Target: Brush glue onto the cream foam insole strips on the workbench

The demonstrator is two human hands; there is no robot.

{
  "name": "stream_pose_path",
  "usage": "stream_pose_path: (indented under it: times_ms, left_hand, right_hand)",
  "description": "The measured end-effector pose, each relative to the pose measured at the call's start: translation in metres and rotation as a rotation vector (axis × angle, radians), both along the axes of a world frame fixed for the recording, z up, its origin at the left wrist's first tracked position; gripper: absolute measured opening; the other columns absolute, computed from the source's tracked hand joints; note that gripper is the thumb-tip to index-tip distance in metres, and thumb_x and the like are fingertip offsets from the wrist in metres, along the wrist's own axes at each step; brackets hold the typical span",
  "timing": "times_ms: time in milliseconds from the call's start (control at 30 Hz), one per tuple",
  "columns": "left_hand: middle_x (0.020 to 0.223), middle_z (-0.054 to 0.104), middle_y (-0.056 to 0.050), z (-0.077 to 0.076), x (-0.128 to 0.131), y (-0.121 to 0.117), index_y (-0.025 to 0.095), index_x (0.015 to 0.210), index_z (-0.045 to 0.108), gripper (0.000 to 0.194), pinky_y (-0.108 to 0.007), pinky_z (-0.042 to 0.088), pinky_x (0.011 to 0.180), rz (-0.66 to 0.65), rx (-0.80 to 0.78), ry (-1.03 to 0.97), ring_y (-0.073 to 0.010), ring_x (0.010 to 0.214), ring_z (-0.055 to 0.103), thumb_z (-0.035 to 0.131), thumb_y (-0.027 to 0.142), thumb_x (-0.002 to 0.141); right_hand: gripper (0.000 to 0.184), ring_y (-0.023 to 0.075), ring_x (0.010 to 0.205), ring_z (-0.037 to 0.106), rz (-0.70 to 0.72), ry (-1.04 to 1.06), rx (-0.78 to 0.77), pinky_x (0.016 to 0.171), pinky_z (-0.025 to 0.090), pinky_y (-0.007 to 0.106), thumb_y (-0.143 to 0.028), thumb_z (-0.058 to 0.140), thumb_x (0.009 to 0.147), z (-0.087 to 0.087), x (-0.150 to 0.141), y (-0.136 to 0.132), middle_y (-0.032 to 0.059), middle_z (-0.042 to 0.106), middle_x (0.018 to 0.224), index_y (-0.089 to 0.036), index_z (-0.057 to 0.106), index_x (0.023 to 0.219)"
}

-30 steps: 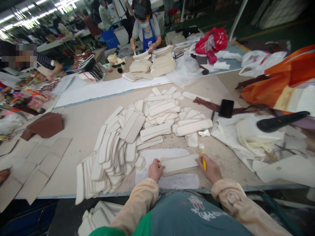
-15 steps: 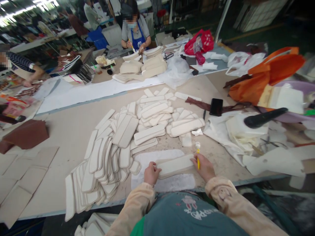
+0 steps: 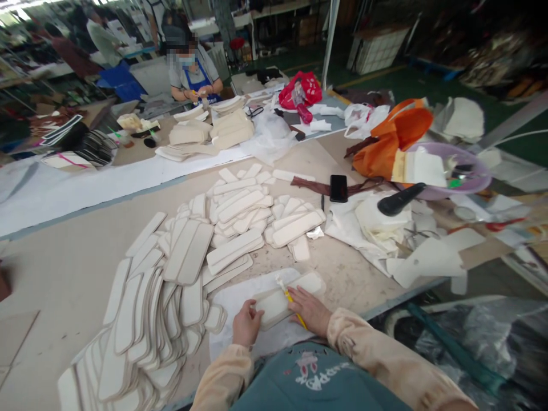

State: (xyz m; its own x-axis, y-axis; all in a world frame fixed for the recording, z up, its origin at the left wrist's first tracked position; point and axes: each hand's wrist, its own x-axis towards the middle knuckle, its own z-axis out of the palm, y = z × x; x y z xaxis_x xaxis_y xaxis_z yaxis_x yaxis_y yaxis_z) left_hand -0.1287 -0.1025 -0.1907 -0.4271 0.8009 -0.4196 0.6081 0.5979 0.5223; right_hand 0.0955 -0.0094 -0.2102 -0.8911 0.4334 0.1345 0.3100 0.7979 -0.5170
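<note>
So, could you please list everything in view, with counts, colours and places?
Table: 1, beige, foreground
Paper: at least 1, white, on the table
Stacked strips: layers unclear, off-white, over the paper
Heaped strips: too many to count, off-white, left of and beyond the paper
Tool: 1, yellow with whitish tip, in the right hand
Phone: 1, black, right of the heaped strips
Cloth: 1, brown, beside the phone
Orange bag: 1, orange, right side
Basin: 1, purple, right side
Scraps: many, mainly white, right side
Red bag: 1, red, top centre
Co-worker: 1, grey and blue clothing, upper left
Other people: several, blurred, top left
Left hand: 1, bare, by the stack's left end
Right hand: 1, bare, on the stack
</note>
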Motion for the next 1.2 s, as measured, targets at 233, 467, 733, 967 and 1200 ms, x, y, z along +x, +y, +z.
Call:
stream_pose_path:
  times_ms: [233,467,733,967,1200]
  left_hand:
    - [0.064,0.054,0.004,0.001,0.001,0.001,0.019,0.1,0.051,0.022,-0.024,0.036,0.062,-0.007,0.0,0.015,-0.0134,0.063,0.055,0.054,0.025,0.078]
    - [0.089,0.054,-0.004,0.008,0.001,0.004,0.017,0.092,0.054,0.023,-0.026,0.039,0.069,-0.029,-0.041,0.143,-0.0146,0.073,0.055,0.057,0.031,0.075]
    - [0.078,0.052,0.0,0.018,0.012,0.002,0.02,0.077,0.048,0.012,-0.027,0.04,0.072,-0.005,0.168,0.101,-0.0155,0.074,0.053,0.056,0.027,0.07]
    - [0.064,0.049,0.004,0.065,0.032,0.014,0.02,0.071,0.046,0.025,-0.022,0.037,0.055,0.222,0.32,-0.556,-0.0107,0.059,0.047,0.06,0.039,0.066]
    - [0.065,0.054,0.001,0.159,0.05,0.056,0.018,0.072,0.052,0.033,-0.023,0.037,0.052,0.259,0.477,-0.824,-0.0105,0.056,0.047,0.07,0.042,0.058]
  right_hand:
    - [0.022,0.0269,0.128,0.039,-0.245,-0.013,0.113,0.103,0.032,0.054,-0.025,0.054,0.084,-0.01,0.067,0.028,0.0161,0.055,0.124,-0.017,0.055,0.105]
    - [0.021,0.0269,0.123,0.044,-0.534,0.133,0.043,0.099,0.04,0.052,-0.023,0.053,0.083,-0.007,0.082,0.038,0.0131,0.053,0.127,-0.02,0.052,0.105]
    - [0.022,0.026,0.122,0.047,-0.604,0.273,-0.06,0.099,0.043,0.048,-0.022,0.053,0.081,0.011,0.072,0.036,0.0114,0.053,0.128,-0.021,0.051,0.103]
    - [0.027,0.0247,0.117,0.052,-0.536,0.367,-0.229,0.095,0.045,0.044,-0.027,0.055,0.082,0.033,0.074,0.029,0.0141,0.054,0.126,-0.022,0.044,0.106]
    - [0.028,0.0239,0.106,0.059,-0.384,0.542,-0.609,0.091,0.048,0.042,-0.033,0.058,0.081,0.095,0.043,0.026,0.0115,0.059,0.119,-0.025,0.043,0.103]
